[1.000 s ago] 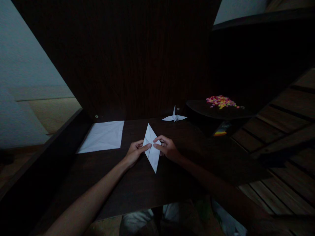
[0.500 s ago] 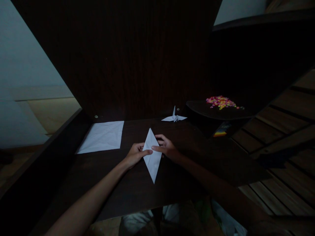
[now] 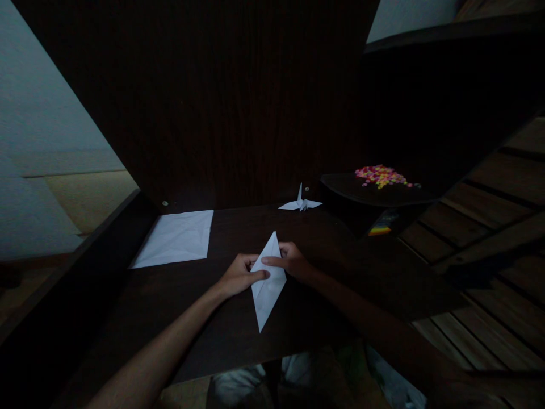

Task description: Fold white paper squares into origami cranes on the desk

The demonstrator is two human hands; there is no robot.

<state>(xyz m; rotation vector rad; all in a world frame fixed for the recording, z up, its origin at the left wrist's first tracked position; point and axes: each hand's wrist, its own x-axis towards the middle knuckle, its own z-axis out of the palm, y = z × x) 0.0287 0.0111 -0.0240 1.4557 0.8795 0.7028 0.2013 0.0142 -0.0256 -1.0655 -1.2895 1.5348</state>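
Observation:
A white diamond-shaped piece of folded paper (image 3: 268,298) is held between both hands over the dark desk, one point toward the back and one toward me. My left hand (image 3: 240,276) grips its left edge, thumb lying on top and the other fingers partly hidden behind. From the right side my right hand (image 3: 293,262) pinches it, its thumb across the upper face. Creases run along the paper's surface. Behind it, near the back panel, stands a finished white paper crane (image 3: 301,204) with its wings spread.
On the left of the desk (image 3: 191,318) lies a flat, creased white paper sheet (image 3: 174,238). A raised corner shelf (image 3: 340,184) at the right holds a pile of small pink and yellow pieces (image 3: 381,176). A dark side board (image 3: 72,267) borders the left.
The folded paper has come slightly closer to me and tilted, its far point swinging right and its near point left. Both hands have shifted with it, keeping their hold.

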